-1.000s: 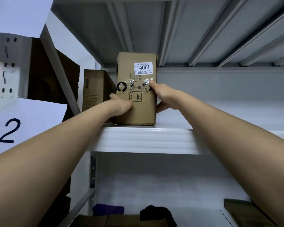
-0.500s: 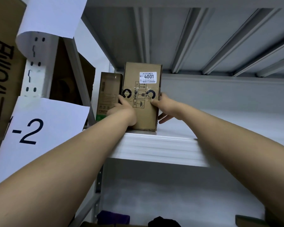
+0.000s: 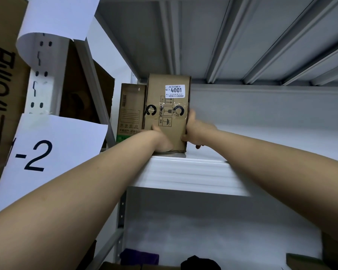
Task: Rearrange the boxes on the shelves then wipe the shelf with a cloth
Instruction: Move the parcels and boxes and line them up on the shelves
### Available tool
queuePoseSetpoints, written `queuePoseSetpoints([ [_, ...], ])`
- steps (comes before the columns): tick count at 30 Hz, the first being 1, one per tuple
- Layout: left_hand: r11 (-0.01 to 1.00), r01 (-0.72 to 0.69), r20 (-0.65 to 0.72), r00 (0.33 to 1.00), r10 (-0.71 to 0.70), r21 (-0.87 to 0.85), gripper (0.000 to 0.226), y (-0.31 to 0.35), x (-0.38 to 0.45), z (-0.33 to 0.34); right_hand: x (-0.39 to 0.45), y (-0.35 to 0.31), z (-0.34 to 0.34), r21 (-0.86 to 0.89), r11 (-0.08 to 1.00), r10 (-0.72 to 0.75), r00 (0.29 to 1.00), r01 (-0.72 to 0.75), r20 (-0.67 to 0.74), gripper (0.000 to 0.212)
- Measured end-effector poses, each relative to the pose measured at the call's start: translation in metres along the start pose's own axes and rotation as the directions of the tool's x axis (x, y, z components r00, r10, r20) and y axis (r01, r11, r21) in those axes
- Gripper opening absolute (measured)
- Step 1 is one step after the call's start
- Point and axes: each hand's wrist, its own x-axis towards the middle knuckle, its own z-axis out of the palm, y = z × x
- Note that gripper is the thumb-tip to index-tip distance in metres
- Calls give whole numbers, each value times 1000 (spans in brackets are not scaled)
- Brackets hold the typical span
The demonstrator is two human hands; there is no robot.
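Observation:
A tall brown cardboard box [image 3: 170,98] with a white "4001" label stands upright on the white upper shelf [image 3: 189,172], near its left end. My left hand [image 3: 160,139] holds its lower left front, fingers lying against the cardboard. My right hand [image 3: 193,131] grips its right edge, thumb on the front and fingers wrapped round the side. A smaller brown box [image 3: 130,112] stands just to its left, touching or nearly touching it. A purple cloth [image 3: 139,258] lies on the lower shelf.
A white perforated upright [image 3: 41,75] with paper signs, one reading "-2" [image 3: 37,154], stands at the left. Larger cardboard boxes [image 3: 0,94] sit beyond it. A dark object [image 3: 199,263] and another brown box [image 3: 300,262] lie on the lower shelf. The upper shelf stretches bare to the right.
The tall box has slid left until it stands against the smaller box. My right hand has dropped from the front to its right edge, my left hand to its lower corner.

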Motion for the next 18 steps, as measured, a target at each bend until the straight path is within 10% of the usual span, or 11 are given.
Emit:
queuePoseSetpoints([
  [4, 1000, 9, 36, 999, -10, 20, 95, -2, 3, 0, -9, -3, -6, -209, 970, -159, 971, 120, -181, 67],
  [9, 976, -152, 73, 987, 142, 155, 48, 0, -4, -1, -16, -4, -1, -145, 975, -160, 984, 170, 74, 62],
  [18, 961, -230, 35, 973, 227, 154, 45, 4, -7, 0, -11, -12, 7, -296, 945, -97, 982, 142, 163, 77],
])
